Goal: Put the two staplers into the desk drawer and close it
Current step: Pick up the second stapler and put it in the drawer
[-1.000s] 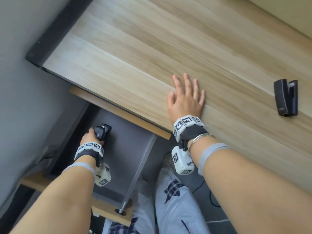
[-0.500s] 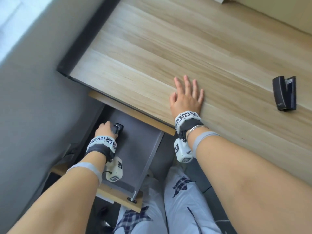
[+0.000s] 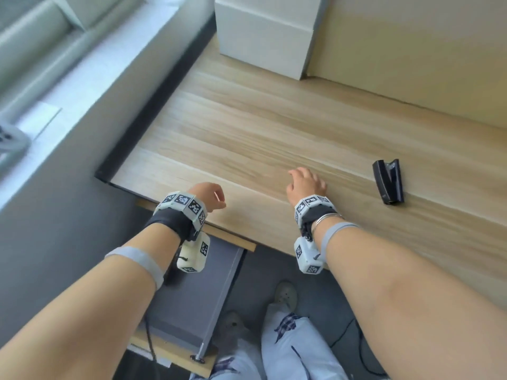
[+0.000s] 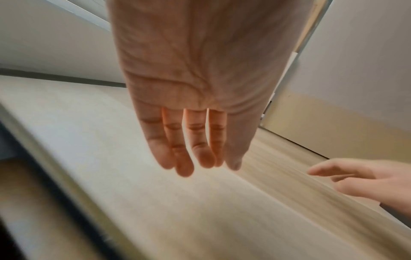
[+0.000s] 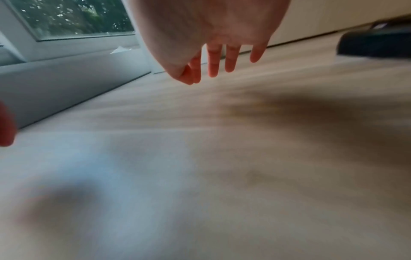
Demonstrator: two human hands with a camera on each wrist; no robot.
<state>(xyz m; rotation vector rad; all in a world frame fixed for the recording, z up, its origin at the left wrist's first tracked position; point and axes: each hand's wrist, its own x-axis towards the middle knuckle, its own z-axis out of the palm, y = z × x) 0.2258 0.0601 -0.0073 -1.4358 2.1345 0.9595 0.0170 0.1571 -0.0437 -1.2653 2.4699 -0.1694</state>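
A black stapler (image 3: 388, 185) lies on the wooden desk (image 3: 247, 127) to the right; the right wrist view shows this stapler (image 5: 375, 44) at its top right edge. My right hand (image 3: 305, 182) hovers just over the desk left of it, fingers (image 5: 213, 70) relaxed and empty. My left hand (image 3: 210, 195) is above the desk's front edge with nothing in it, its fingers (image 4: 184, 165) hanging straight. Below it the grey drawer (image 3: 192, 311) stands pulled out. My left forearm covers the drawer's back part, so the other stapler is hidden.
A white box (image 3: 263, 31) stands at the back of the desk against the beige wall. A window sill (image 3: 82, 72) runs along the left. My legs and shoes (image 3: 285, 296) are under the desk beside the drawer's right rail.
My left hand has let go of the stapler in the drawer and risen to the desk edge. My right hand has lifted off the desk. The head view has tilted up.
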